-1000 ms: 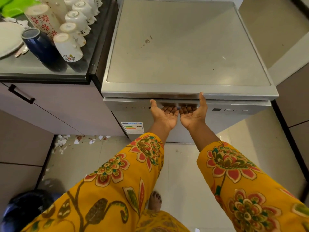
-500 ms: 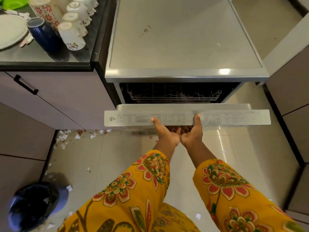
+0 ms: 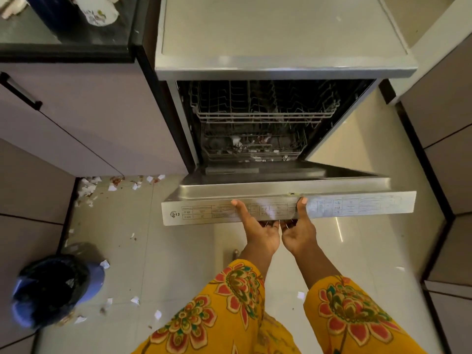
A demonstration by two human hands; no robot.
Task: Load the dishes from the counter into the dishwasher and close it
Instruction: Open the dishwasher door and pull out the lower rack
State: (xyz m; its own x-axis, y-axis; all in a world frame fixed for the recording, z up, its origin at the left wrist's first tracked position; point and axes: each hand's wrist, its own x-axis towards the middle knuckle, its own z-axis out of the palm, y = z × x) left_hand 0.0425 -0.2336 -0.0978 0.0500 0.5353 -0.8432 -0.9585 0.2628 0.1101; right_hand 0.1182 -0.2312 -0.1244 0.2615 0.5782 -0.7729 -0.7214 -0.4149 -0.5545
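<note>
The steel dishwasher (image 3: 281,39) stands with its door (image 3: 357,206) swung far down, nearly level. My left hand (image 3: 258,229) and my right hand (image 3: 298,229) grip the door's top edge from below, thumbs over the control strip, fingers hidden under it. Inside, the upper wire rack (image 3: 263,108) and the lower rack (image 3: 252,146) show, the lower one with small bits in it. On the black counter (image 3: 63,44) at top left, a white flowered cup (image 3: 101,11) and a dark blue mug (image 3: 55,14) are partly cut off by the frame.
Grey cabinets (image 3: 76,129) with a black handle flank the dishwasher on the left; more cabinets (image 3: 449,123) stand on the right. A blue bin (image 3: 56,290) with a black liner sits on the tiled floor at lower left. Paper scraps (image 3: 89,187) litter the floor.
The door went from shut to nearly fully lowered, both hands pulling it down and toward me. The racks came into view. My view dropped, so most counter dishes left the frame.
</note>
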